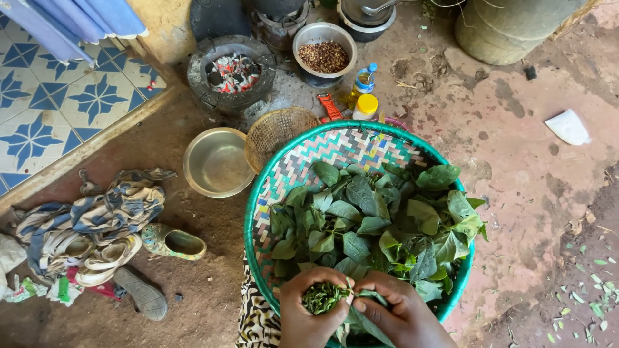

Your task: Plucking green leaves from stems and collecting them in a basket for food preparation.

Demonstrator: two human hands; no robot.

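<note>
The left hand (308, 309) closed around a bunch of shredded green leaves (322, 298); the right hand (393, 312) pinched a leaf beside it. Both hovered over the round woven green-rimmed basket (284, 171) of loose green leaves (374, 222), which looked light, limp and tearable, best pinched at stems. Beyond stood a yellow-capped jar (365, 106) and a blue-capped clear plastic bottle (365, 78).

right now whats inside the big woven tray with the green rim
The woven tray holds a heap of loose green leaves. The left hand grips a leaf bundle at its near edge beside the right hand. The weave beneath the heap is covered.
</note>
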